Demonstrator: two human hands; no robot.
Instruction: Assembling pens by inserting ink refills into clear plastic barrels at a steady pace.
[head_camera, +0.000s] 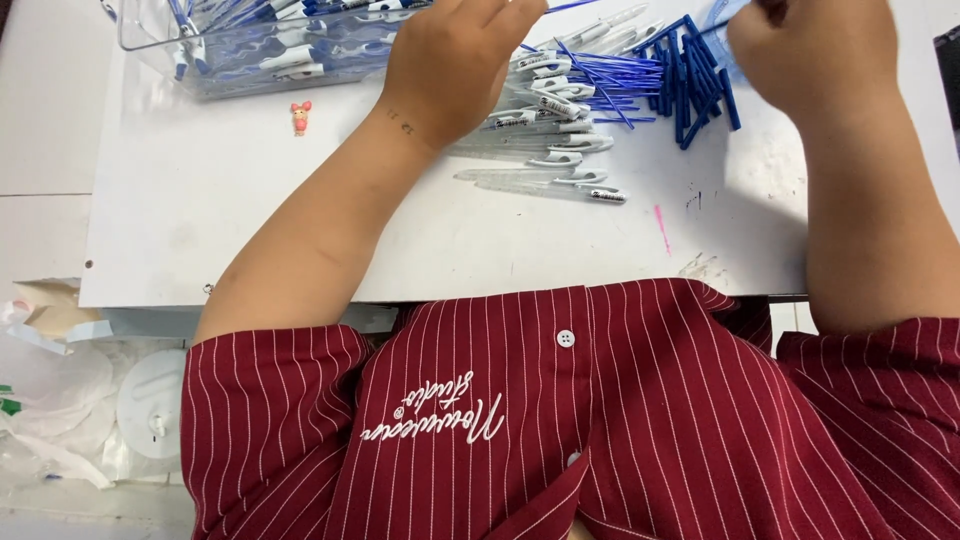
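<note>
My left hand (450, 60) rests over a heap of clear pen barrels with white clips (555, 110) on the white table (300, 220); its fingers reach past the top edge, so what they grip is hidden. My right hand (815, 50) hovers at the top right, fingers curled near a thin blue refill, with the grip cut off by the frame edge. A pile of thin blue ink refills and blue caps (680, 85) lies between the two hands.
A clear plastic bin (240, 50) of assembled blue and white pens stands at the top left. A small pink figurine (300, 116) sits in front of it. Plastic bags and a white lid (150, 405) lie on the floor at left.
</note>
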